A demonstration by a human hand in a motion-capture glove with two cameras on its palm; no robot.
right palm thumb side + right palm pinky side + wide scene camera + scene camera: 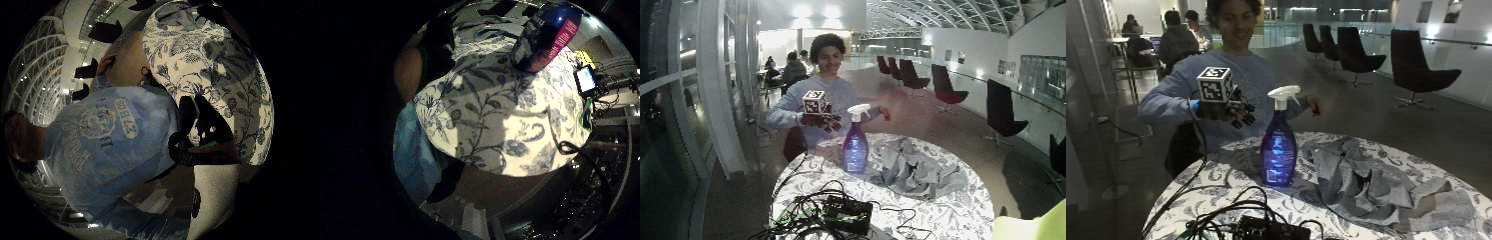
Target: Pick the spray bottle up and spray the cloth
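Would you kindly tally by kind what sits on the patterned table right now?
Spray bottle: 1
Grey cloth: 1
Black device box with its tangle of cables: 1
Total: 3
The gloved right hand is raised behind the bottle and touches none of them.

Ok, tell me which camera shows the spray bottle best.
The outside view: the spray bottle stands upright on the table, whole from white trigger to base, beside the grey cloth. The wide outside view shows the same, smaller. The little finger side palm view catches only its blue body and pink label; the thumb side view shows none of it.
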